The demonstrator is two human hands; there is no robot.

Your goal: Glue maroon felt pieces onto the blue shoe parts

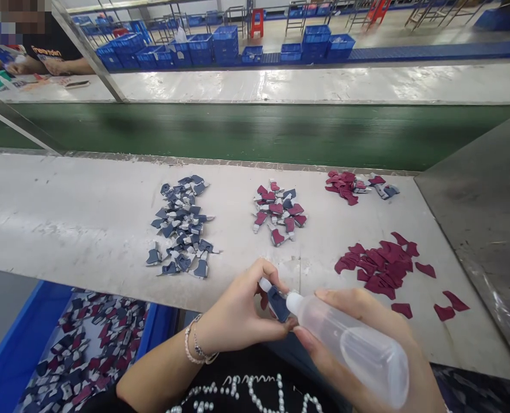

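My left hand (255, 312) pinches a small dark blue and white plastic part (277, 303) between thumb and fingers. Wrapped in my right hand (366, 327) is a translucent squeeze bottle (349, 344), tilted so its white nozzle meets or nearly meets the part; exact contact cannot be told. Beyond my hands lies a pile of maroon and white parts (276, 209). To its left, a larger pile of dark blue and white parts (183, 223) spreads over the white table. Loose maroon pieces (384, 267) are heaped to the right of the bottle.
A blue crate (26, 332) of mixed parts stands below the table edge at lower left. More maroon pieces (343, 186) lie at the back right, near a metal panel (482, 218). A green conveyor belt (255, 129) runs behind the table (86, 212). Another person (61, 43) sits across it.
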